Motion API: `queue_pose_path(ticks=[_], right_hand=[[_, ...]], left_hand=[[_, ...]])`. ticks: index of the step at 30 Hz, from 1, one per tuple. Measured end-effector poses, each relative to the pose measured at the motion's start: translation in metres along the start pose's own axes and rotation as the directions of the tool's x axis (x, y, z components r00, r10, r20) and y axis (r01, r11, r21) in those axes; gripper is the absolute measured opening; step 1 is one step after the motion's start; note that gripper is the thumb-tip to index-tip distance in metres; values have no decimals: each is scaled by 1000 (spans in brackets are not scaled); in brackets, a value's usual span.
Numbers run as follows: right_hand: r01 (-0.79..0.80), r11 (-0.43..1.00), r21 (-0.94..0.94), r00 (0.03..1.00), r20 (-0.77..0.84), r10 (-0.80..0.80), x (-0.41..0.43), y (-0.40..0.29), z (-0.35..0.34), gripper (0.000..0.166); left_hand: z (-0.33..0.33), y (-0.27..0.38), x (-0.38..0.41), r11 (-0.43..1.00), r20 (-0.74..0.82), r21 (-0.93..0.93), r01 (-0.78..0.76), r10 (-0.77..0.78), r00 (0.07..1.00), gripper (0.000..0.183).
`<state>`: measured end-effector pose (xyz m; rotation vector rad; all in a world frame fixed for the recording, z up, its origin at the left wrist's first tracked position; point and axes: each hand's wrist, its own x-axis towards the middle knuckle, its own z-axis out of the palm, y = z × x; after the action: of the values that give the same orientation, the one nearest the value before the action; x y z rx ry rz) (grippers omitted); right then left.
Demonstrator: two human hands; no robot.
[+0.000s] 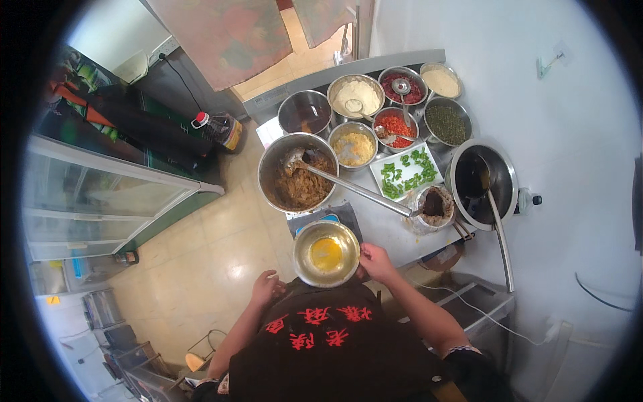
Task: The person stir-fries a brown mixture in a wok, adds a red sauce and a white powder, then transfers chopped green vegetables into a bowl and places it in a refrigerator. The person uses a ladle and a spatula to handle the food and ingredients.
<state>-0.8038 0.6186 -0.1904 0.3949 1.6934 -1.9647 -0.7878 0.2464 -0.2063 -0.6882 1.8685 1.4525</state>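
My right hand grips the right rim of a steel bowl, which is held just in front of my dark apron. A shallow pool of yellow liquid, probably oil or egg, covers the bowl's bottom. To the left of the bowl, my left hand hangs with fingers loosely bent and nothing in it. Just beyond the bowl, a dark cloth and a blue-edged object, partly hidden, lie at the table's edge.
A large steel pot holds brown paste and a long-handled ladle. Several steel bowls of seasonings stand behind it, near a white tray of chopped greens. At right are a jar and a pot of dark liquid with a ladle.
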Motion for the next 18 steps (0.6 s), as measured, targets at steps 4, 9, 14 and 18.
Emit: queue_pose_path(ticks=[4,9,14,18], right_hand=[[147,989,18,988,34,-148,-31,-75,12,18],[375,842,-387,910,-22,-415,13,-151,-15,15],[385,923,-27,900,-211,-381,83,-230,-112,18],[441,897,22,813,-432,-389,162,-245,-193,15]], left_hand=[[-29,-47,9,998,-134,-49,24,-30,991,43],[-65,-123,-8,975,-294,-175,136,-183,938,40],[-72,-183,-47,922,-353,-375,94,-236,905,41],[-74,-266,-79,984,-428,-60,165,-175,887,45]])
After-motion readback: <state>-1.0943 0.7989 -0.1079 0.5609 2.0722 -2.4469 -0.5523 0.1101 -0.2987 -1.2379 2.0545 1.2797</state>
